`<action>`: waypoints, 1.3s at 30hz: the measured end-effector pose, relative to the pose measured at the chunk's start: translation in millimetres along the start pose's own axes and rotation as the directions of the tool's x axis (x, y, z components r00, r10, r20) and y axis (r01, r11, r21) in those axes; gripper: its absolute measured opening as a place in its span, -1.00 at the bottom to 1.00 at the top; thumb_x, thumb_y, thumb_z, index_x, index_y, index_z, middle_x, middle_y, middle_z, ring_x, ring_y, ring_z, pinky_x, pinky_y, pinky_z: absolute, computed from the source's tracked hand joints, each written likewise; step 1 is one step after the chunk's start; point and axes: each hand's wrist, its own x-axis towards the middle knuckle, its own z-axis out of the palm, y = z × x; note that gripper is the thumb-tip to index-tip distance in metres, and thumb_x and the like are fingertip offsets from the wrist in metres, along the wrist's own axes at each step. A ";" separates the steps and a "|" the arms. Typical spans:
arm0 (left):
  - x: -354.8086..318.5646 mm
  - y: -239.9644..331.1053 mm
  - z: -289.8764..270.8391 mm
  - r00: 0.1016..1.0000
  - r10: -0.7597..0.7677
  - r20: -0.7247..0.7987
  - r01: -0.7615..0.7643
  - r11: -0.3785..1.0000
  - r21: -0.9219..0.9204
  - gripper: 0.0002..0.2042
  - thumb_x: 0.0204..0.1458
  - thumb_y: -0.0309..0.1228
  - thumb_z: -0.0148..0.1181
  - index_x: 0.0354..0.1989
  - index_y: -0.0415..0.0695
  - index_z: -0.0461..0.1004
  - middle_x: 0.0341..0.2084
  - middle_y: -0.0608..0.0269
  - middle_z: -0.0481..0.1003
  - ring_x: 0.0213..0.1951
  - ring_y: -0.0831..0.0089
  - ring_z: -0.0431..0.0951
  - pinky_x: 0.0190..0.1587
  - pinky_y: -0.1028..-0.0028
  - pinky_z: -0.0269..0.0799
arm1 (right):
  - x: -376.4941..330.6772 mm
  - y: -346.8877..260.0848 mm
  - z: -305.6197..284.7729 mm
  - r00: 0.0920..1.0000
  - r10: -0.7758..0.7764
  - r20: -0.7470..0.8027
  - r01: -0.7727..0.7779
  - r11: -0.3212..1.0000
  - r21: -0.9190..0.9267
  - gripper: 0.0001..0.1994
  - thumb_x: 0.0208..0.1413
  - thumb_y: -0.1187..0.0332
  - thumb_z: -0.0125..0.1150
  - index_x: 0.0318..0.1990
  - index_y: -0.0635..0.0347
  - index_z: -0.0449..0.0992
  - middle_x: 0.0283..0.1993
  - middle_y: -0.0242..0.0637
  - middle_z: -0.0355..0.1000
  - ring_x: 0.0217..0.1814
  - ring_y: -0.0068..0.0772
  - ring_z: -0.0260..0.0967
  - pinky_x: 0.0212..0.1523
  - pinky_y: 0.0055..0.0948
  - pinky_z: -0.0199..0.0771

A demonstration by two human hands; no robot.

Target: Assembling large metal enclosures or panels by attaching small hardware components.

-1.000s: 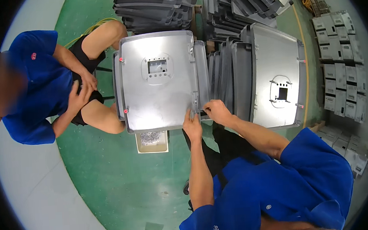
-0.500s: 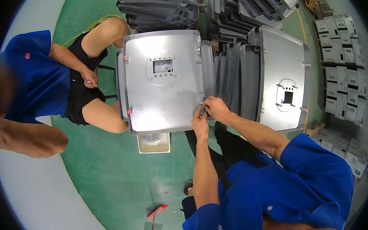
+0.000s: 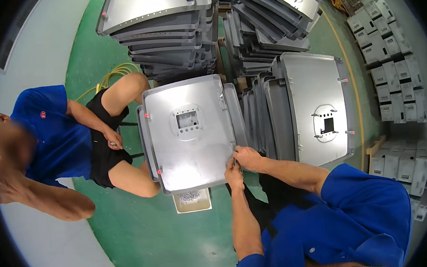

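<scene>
A grey sheet-metal panel (image 3: 193, 157) with raised edges lies face up before me, with a square cut-out and a ring of small holes in its middle. Two red-capped pins stand at its left edge. At its right edge, close to the near corner, my left hand (image 3: 234, 176) and my right hand (image 3: 248, 159) meet with fingers pinched together. What they pinch there is small and mostly hidden by the fingers. Along the same edge, farther up, sits a small metal fitting (image 3: 222, 98).
A co-worker (image 3: 59, 128) in a blue shirt sits at the left. Stacked grey panels (image 3: 169, 43) stand behind, and upright panels (image 3: 319, 107) lean at the right. A pale tray (image 3: 193, 202) of small parts is on the floor. White boxes (image 3: 390, 64) line the right.
My view has tilted, so the panel and floor tray sit lower in the picture and more stacked panels show at the top. Both my hands stay at the panel's near right corner.
</scene>
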 end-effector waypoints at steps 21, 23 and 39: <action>-28.6 16.2 -22.2 0.999 -0.017 -0.038 0.020 0.997 0.074 -0.70 0.08 -0.40 0.14 -0.03 -0.24 0.49 -0.69 0.49 0.28 -0.75 0.73 0.12 -0.73 0.63 -0.01 | 5.7 -15.7 5.1 0.989 -0.145 0.040 0.150 0.972 -0.183 -0.86 -0.24 0.43 0.30 -0.45 0.26 0.56 -0.31 -0.06 0.43 -0.27 -0.12 0.52 -0.32 -0.31 0.57; -42.7 21.2 -26.1 1.000 -0.017 -0.020 0.019 0.995 0.100 -0.71 0.10 -0.42 0.13 -0.01 -0.23 0.47 -0.67 0.51 0.26 -0.72 0.74 0.14 -0.72 0.66 -0.02 | 4.3 -15.8 0.0 0.992 -0.119 0.047 0.126 0.974 -0.191 -0.86 -0.24 0.44 0.30 -0.45 0.27 0.56 -0.30 -0.05 0.43 -0.26 -0.12 0.52 -0.32 -0.32 0.58; -188.0 5.4 -94.6 0.995 -0.086 0.051 0.082 0.994 0.072 -0.78 0.18 -0.27 0.12 -0.27 -0.20 0.44 -0.73 0.53 0.09 -0.72 0.71 0.05 -0.69 0.64 -0.10 | -52.3 -19.8 -44.1 0.967 0.253 -0.027 -0.240 0.944 0.228 -0.83 -0.05 0.45 0.11 -0.31 0.32 0.55 -0.18 0.13 0.44 -0.16 0.18 0.48 -0.10 -0.12 0.54</action>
